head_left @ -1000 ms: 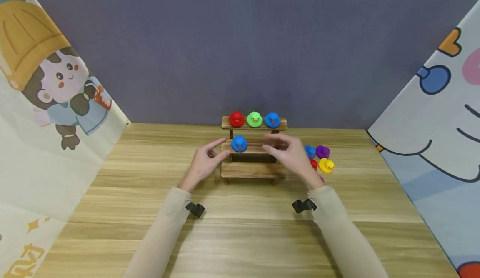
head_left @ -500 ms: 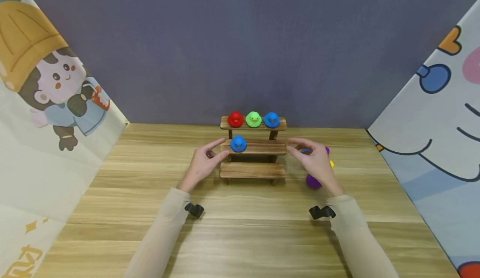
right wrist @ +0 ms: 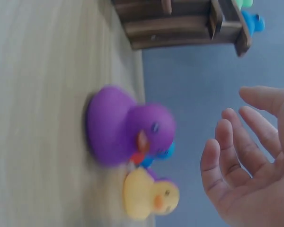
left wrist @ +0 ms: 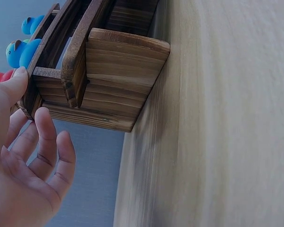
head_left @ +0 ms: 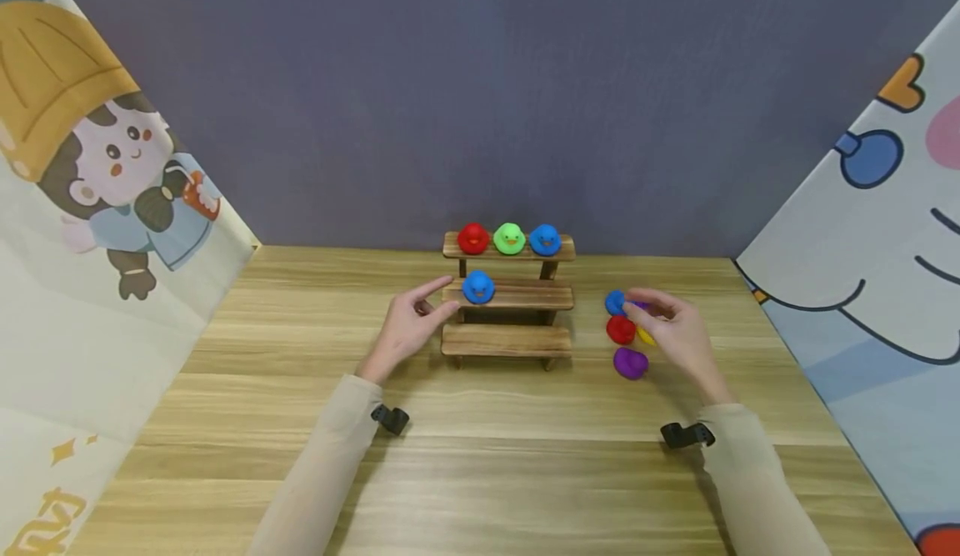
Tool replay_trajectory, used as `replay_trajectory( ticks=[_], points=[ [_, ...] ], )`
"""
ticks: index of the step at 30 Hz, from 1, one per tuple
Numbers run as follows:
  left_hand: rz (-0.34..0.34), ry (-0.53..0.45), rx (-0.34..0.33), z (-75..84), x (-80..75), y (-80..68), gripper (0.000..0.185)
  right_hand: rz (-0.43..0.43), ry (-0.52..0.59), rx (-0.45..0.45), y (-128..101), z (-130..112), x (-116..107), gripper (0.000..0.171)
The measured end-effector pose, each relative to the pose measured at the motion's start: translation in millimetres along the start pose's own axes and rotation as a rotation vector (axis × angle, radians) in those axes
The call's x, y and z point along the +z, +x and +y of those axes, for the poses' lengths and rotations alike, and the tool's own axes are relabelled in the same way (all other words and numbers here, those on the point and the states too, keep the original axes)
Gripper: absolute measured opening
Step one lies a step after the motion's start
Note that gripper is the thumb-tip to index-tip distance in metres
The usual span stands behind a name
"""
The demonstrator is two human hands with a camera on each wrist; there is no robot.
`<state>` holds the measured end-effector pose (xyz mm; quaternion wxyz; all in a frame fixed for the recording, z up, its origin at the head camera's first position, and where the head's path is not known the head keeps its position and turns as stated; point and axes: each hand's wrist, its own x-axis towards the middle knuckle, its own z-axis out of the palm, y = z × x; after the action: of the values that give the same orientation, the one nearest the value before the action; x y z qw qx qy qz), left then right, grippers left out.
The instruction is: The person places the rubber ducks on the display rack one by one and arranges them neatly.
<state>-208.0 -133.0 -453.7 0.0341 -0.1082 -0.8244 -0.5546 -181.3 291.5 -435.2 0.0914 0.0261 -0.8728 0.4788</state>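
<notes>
A blue duck (head_left: 616,303) and a red duck (head_left: 621,330) lie close together on the wooden surface (head_left: 487,414), to the right of a three-tier wooden stand (head_left: 506,341). A yellow duck (right wrist: 144,194) and a purple duck (head_left: 641,305) lie beside them, partly covered by the right hand (head_left: 678,331) in the head view; a nearer purple duck (head_left: 631,363) sits slightly toward the person. The right hand hangs over this group with thumb and fingers apart and nothing between them; whether a fingertip touches a duck cannot be told.

The left hand (head_left: 405,323) is at the left end of the middle tier (head_left: 532,293), thumb and forefinger spread, holding no duck; contact with the wood is unclear.

Setting the ducks out on the stand looks a little under half done: four are up, and the five on the surface seem to be what is left.

The stand is the only holder, with open tiers. Its top tier carries a red duck (head_left: 472,238), a green duck (head_left: 509,239) and a blue duck (head_left: 545,240), left to right; the middle tier bears one blue duck (head_left: 478,288) near its left end. A dark grey backdrop (head_left: 480,106) rises behind.
</notes>
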Motion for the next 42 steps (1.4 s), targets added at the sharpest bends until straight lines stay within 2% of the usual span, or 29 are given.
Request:
replay_trajectory(
  ticks=[6,11,25,33,42],
  points=[
    [0.002,-0.004,-0.002,-1.1,0.4,1.8,0.051,0.006,0.003,0.039,-4.1,19.5,-13.3,0.043],
    [0.002,0.002,-0.001,-1.8,0.5,2.1,0.051,-0.007,-0.054,0.095,-6.3,31.8,-20.6,0.047],
    [-0.004,-0.01,0.001,-2.4,3.3,3.1,0.051,-0.057,-0.115,0.227,-9.1,49.0,-24.4,0.057],
    [-0.005,-0.016,0.016,-4.5,2.4,3.7,0.051,-0.061,-0.12,0.239,-8.0,53.2,-25.1,0.057],
    [-0.005,-0.017,0.017,-5.2,1.3,3.6,0.051,-0.113,-0.175,0.258,-7.3,58.7,-24.4,0.057]
  ],
)
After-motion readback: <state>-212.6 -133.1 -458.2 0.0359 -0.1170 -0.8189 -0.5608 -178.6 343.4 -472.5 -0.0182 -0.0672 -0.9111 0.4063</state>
